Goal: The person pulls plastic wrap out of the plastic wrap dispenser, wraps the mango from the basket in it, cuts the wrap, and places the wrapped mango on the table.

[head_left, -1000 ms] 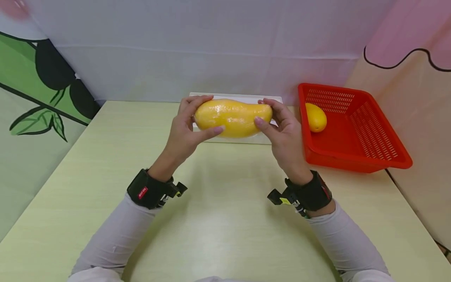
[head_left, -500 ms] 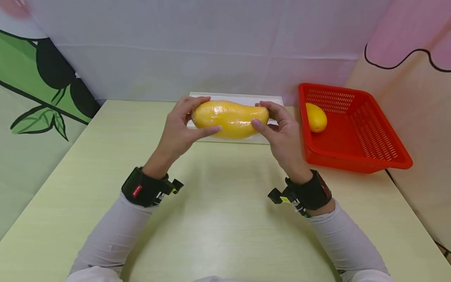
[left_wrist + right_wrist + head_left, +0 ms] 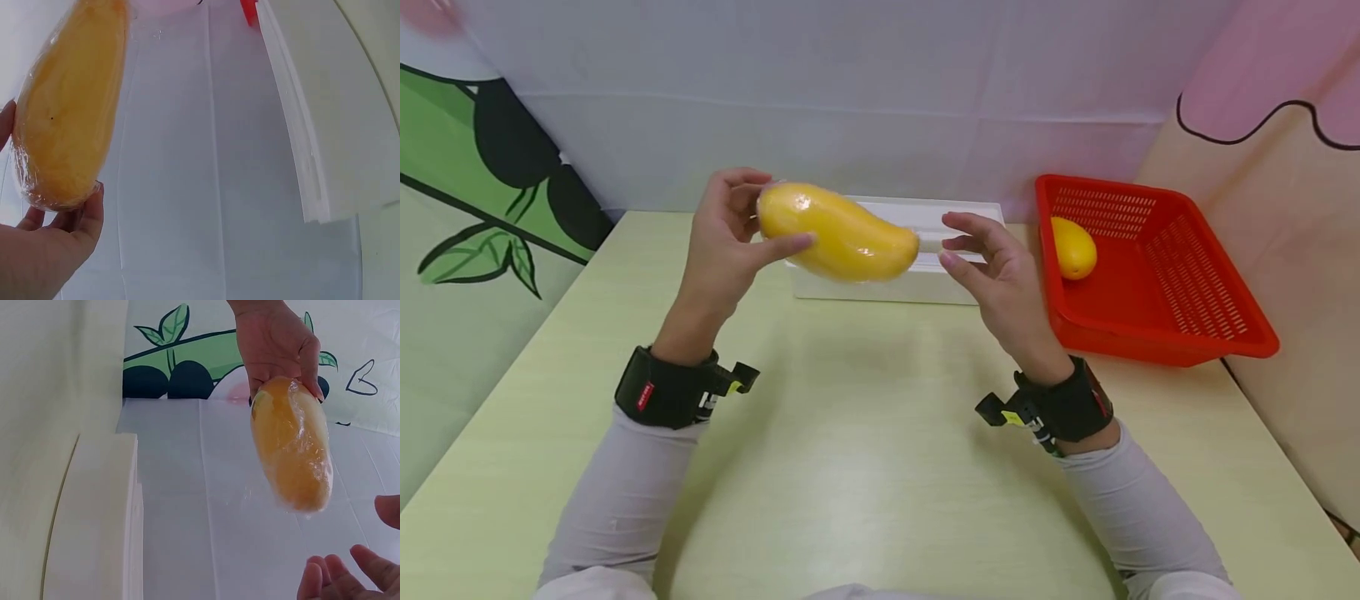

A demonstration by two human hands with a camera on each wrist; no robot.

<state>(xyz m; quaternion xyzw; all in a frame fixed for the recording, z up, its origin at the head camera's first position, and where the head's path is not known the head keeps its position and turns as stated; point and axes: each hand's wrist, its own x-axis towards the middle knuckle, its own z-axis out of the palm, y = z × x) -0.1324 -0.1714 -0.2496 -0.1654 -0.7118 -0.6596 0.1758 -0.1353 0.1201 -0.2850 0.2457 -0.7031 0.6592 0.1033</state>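
Currently left hand holds wrapped yellow fruit.

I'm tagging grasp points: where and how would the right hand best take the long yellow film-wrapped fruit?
Probably its narrow tip, from the right: the fruit tapers toward the right hand, while the left hand holds the thick end.

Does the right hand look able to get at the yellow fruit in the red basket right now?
Likely yes: the right hand holds nothing and the red basket is open on top. The basket's left wall stands between hand and yellow fruit, so reaching over it seems needed.
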